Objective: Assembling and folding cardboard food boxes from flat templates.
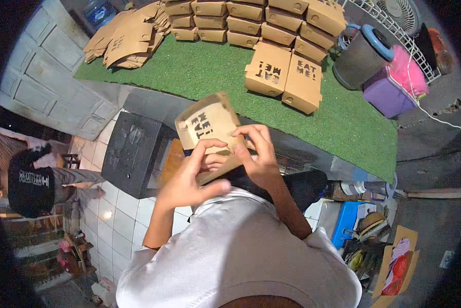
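A brown cardboard food box, partly folded, is held in front of my body just off the counter's near edge. Its printed lid panel stands raised and tilts away from me. My left hand curls its fingers over the near side of the box, thumb pointing to the right. On the right corner, my right hand pinches the cardboard between thumb and fingers. The lower part of the box is mostly hidden behind both hands.
Folded boxes are stacked at the back of the green turf counter, with two printed boxes nearer. Flat cardboard blanks lie far left. A grey bin and purple basket stand right. A person is at left.
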Tool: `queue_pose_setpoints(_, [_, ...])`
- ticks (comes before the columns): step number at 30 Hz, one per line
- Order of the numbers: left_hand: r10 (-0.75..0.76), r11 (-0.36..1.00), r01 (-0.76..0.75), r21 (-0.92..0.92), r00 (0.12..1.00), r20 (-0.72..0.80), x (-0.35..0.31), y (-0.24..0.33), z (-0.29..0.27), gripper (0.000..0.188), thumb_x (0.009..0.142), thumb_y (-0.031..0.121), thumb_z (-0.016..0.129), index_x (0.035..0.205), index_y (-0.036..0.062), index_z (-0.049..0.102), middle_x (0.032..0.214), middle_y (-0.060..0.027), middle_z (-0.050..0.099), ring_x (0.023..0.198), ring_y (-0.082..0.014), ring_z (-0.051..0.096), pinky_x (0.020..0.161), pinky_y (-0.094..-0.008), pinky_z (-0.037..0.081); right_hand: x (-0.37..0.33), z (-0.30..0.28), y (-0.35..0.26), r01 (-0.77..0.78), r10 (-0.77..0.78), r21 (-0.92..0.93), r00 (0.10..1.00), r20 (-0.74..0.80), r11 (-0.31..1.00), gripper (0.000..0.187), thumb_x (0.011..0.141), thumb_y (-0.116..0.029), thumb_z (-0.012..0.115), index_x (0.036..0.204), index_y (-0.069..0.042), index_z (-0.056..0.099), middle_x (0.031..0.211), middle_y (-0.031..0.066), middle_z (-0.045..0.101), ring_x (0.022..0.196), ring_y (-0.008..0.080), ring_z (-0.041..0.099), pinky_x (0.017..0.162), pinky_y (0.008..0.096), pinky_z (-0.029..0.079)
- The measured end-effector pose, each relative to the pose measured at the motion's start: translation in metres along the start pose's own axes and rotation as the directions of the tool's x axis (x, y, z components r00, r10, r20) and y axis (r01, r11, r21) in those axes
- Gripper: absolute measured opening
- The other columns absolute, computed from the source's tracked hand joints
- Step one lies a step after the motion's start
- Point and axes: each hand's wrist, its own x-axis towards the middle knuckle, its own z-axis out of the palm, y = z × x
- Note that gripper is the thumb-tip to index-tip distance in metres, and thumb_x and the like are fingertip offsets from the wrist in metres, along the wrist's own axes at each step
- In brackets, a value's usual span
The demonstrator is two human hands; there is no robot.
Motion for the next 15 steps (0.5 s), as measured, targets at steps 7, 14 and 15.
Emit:
queue_pose_setpoints(7, [-0.180,0.978,0.211,0.006,0.847,-0.500,-0.016,-0.049,-0.003,0.022,0.093,0.002,0.067,0.113,-0.0002,0.057,0.090,-0.0016,0.069,0.081,-0.0032,0.059,0.070,-0.0203,0.048,0.001,0.024,-0.013,-0.148,0.125,0.183,0.983,0.133,0.972,0.037,0.093,-0.019,0.066,0.127,-0.004,0.060,0.129,0.0187,0.050,0.119,0.0314,0.056,0.095,0.0384,0.051])
queue_pose_setpoints(14, [-0.265,0.960,0.184,-0.211,0.840,-0.473,-0.016,-0.059,-0.001,0.016,0.096,0.013,0.067,0.108,0.0051,0.059,0.095,0.0002,0.066,0.088,-0.0055,0.059,0.077,-0.0240,0.047,-0.001,0.029,0.014,0.053,-0.049,-0.023,0.984,0.172,0.998,0.031,0.089,-0.013,0.070,0.118,-0.002,0.066,0.126,0.0195,0.059,0.120,0.0320,0.059,0.100,0.0384,0.048])
queue_pose_setpoints(15, [-0.252,0.964,0.182,-0.194,0.858,-0.447,-0.020,-0.070,-0.006,0.017,0.097,0.015,0.066,0.109,0.0055,0.060,0.093,0.0004,0.065,0.086,-0.0056,0.058,0.076,-0.0238,0.046,0.000,0.029,0.014,0.035,-0.035,0.004,0.983,0.182,0.999,0.031,0.089,-0.015,0.070,0.116,-0.001,0.066,0.123,0.0218,0.060,0.118,0.0354,0.059,0.102,0.0394,0.046])
